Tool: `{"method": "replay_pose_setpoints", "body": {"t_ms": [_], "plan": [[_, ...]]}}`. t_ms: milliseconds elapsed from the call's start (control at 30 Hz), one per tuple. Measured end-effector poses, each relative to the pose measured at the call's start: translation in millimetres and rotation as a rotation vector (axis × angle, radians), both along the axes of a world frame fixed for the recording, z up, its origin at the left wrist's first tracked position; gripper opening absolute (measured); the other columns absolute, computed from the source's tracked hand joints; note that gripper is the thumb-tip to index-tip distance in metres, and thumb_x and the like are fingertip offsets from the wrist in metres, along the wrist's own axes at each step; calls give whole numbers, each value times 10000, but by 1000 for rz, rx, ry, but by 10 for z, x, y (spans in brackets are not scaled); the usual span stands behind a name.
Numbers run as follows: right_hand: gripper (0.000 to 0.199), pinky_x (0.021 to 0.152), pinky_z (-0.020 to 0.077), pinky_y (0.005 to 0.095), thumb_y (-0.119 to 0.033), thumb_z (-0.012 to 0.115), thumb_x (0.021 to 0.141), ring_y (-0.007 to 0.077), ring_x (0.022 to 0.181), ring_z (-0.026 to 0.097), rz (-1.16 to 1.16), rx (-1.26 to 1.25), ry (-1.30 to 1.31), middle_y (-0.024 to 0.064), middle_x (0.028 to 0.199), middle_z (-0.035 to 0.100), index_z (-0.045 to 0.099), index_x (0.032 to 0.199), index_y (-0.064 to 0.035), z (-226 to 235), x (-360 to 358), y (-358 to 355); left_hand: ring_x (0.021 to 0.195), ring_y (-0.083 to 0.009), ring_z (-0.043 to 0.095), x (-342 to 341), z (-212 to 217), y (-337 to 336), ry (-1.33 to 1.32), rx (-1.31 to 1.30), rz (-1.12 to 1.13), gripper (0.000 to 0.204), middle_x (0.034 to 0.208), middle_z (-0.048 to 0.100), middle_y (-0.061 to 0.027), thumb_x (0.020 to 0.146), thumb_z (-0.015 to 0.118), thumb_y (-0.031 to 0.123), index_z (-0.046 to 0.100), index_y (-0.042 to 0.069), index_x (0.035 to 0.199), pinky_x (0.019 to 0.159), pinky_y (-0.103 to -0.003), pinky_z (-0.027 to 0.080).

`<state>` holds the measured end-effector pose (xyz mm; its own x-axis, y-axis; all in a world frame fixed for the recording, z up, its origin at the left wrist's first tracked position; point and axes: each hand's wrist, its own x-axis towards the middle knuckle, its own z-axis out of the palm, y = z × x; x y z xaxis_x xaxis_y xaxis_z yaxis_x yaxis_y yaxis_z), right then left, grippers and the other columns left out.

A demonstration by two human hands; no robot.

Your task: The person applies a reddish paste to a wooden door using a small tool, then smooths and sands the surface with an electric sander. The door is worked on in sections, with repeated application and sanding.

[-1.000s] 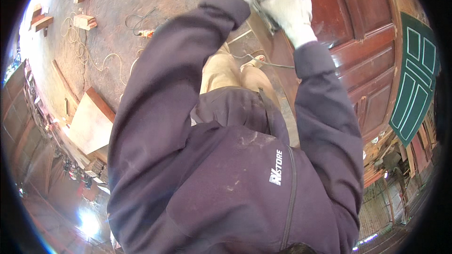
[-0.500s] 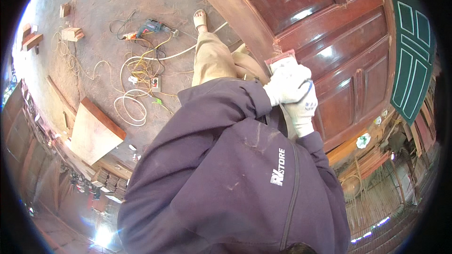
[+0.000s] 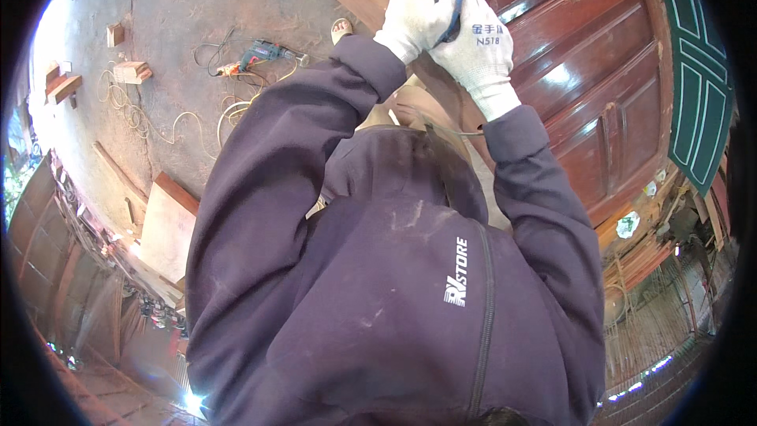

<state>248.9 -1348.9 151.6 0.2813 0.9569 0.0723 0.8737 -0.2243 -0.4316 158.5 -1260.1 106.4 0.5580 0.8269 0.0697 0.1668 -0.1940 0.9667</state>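
Both my hands wear white knit gloves and are raised close together in front of the reddish-brown panelled door (image 3: 587, 79). My left hand (image 3: 422, 12) is closed, its fingers curled inward over the door's paler edge. Just to its right and slightly nearer, my right hand (image 3: 477, 46) is also closed, its glove back facing up. A dark blue patch shows between the two gloves; whether it is a tool or a glove palm I cannot make out. Whatever the fingers grip is hidden under the gloves.
On the floor at left lie a blue-and-red power drill (image 3: 264, 51), a tangle of cords (image 3: 236, 106), several wood blocks (image 3: 132, 72) and a pale board with a reddish edge (image 3: 169, 229). A dark green panel (image 3: 698, 79) with white outlines stands at far right.
Both hands have moved away from me and to the left, along the door. The flat piece with a reddish edge seen under them earlier is now hidden.
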Motion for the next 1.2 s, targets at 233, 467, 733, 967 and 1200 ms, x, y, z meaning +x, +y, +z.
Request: {"method": "replay_pose_setpoints", "body": {"t_ms": [233,467,733,967,1200], "plan": [[565,873,526,436,-364,755,785,359,1012,652,-128,-161,35,180,1101,658,586,1218,-44,81,14,-1066,875,-348,669,112,79,-1045,-24,36,-67,138,900,684,-131,874,574,154,668,76,938,801,-418,550],[644,867,525,428,-306,802,742,382,1023,635,-53,-242,27,209,1117,634,550,1247,4,67,43,-1621,873,-365,615,92,-1,-1693,-31,58,-45,162,885,624,-145,795,636,177,642,98,937,813,-470,492],[622,858,544,421,-239,790,703,322,1020,658,71,-24,5,139,1092,658,580,1259,-53,-19,-155,34,862,-383,670,-222,11,-74,-13,-64,103,142,865,679,-177,934,544,202,624,88,966,761,-458,527],[611,867,534,427,-304,793,760,343,1049,652,-66,-129,17,151,1113,660,571,1280,-74,92,-4,-592,849,-365,674,112,-23,-687,18,27,80,180,849,681,-152,895,545,262,631,117,956,778,-469,536],[759,868,526,427,-327,841,720,379,1059,641,-306,-379,176,209,1160,626,511,1328,-14,224,-85,-1889,834,-334,594,141,24,-1938,77,84,-150,186,861,602,-127,843,589,255,606,85,914,784,-495,461]]}}
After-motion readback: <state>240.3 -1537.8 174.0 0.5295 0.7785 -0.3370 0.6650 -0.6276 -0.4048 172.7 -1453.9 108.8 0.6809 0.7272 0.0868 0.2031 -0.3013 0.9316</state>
